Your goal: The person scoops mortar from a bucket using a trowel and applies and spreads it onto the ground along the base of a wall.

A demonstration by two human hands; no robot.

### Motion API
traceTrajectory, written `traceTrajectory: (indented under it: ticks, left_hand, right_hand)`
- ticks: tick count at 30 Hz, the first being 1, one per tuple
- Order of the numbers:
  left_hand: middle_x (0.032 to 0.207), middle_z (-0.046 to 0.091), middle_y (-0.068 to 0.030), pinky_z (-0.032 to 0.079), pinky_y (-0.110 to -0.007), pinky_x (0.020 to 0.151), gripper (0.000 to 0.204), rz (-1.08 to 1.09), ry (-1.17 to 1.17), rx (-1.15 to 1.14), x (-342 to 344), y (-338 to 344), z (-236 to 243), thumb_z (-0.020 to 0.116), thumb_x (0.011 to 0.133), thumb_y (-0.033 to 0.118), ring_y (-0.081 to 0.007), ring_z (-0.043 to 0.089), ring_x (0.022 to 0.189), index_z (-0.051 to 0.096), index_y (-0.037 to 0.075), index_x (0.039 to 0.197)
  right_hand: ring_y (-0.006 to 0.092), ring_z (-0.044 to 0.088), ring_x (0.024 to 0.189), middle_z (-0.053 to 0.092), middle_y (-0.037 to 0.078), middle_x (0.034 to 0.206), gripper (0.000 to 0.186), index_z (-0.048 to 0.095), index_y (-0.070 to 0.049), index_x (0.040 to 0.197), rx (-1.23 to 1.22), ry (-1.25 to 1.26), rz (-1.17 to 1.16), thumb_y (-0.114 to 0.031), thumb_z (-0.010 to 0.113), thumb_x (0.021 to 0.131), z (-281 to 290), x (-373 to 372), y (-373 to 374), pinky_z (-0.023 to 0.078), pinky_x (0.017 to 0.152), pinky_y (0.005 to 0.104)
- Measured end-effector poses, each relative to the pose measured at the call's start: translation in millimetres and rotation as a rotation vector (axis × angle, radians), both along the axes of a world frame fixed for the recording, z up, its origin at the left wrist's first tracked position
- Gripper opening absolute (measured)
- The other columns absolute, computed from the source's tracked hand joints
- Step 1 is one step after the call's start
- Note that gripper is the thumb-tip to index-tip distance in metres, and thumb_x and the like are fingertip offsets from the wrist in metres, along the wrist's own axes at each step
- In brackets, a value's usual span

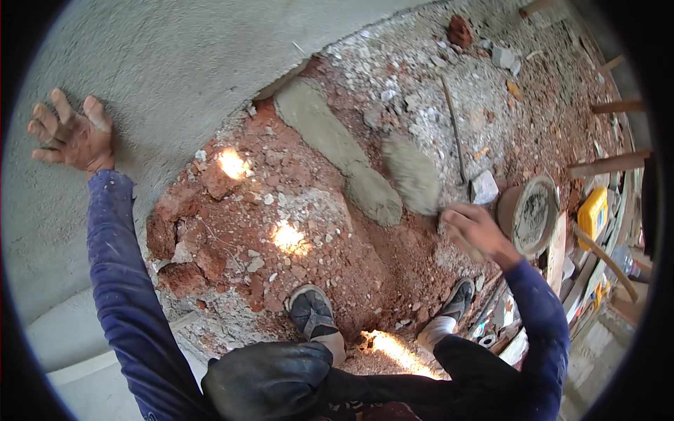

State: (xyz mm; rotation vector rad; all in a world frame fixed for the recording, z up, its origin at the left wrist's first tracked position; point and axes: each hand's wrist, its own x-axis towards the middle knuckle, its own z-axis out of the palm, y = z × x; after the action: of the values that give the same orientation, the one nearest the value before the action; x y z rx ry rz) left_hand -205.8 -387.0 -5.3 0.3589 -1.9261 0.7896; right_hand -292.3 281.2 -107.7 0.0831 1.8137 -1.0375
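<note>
Grey rendered wall [182,70] fills the upper left of my head view, meeting ground of broken red earth [281,245] and pale rubble. At far left I have the left hand [74,133] up at that wall, bare, its fingers spread and slightly bent; whether the palm presses flat I cannot tell. Moving right, two bright sunlit patches lie on the earth, and a long strip of grey mortar [330,140] slants from the wall's lower edge down toward the middle of my view. Just right of its lower end I see what looks like a trowel [411,174], its blade smeared by motion blur. Past it a thin dark rod [453,126] lies on the rubble, a white block [483,188] beside its lower end. My right hand [481,228] grips the trowel's pale handle, fingers curled around it. Just beyond sits a round bucket [508,210] holding grey mix, then a yellow container [593,216] near the right edge
</note>
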Motion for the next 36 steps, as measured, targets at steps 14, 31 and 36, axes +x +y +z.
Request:
traceTrajectory:
  ticks: [14, 31, 36]
  left_hand:
    - [0.162, 0.016, -0.0028, -0.02, -0.047, 0.118, 0.065, 0.01, 0.003, -0.047, -1.7, 8.3, 2.3, 0.037, 0.096, 0.055, -0.0225, 0.001, 0.153, 0.029, 0.025, 0.152]
    - [0.161, 0.019, -0.0025, -0.018, -0.048, 0.119, 0.061, 0.031, 0.007, -0.042, -2.1, 11.7, 1.7, 0.032, 0.096, 0.058, -0.0231, 0.004, 0.153, 0.031, 0.028, 0.15]
    - [0.162, 0.018, -0.0025, -0.017, -0.049, 0.118, 0.062, 0.037, -0.009, -0.068, -1.0, 11.9, 2.9, 0.032, 0.096, 0.058, -0.0239, 0.004, 0.153, 0.03, 0.028, 0.15]
  right_hand:
    - [0.048, 0.063, 0.093, 0.065, 0.031, 0.091, 0.028, 0.06, 0.002, 0.103, 0.127, 0.905, 0.245, -0.022, 0.063, 0.087, -183.3, -50.3, -276.4, 0.049, 0.08, 0.0537]
    - [0.04, 0.069, 0.079, 0.068, 0.029, 0.085, 0.034, 0.064, 0.001, 0.084, 0.146, 0.573, 0.313, -0.032, 0.062, 0.092, -206.6, -87.6, -296.7, 0.054, 0.07, 0.05]
    - [0.0415, 0.07, 0.076, 0.069, 0.023, 0.075, 0.041, 0.069, 0.004, 0.091, -0.048, 0.382, 0.133, -0.035, 0.056, 0.094, -198.5, -74.4, -266.8, 0.055, 0.073, 0.0472]
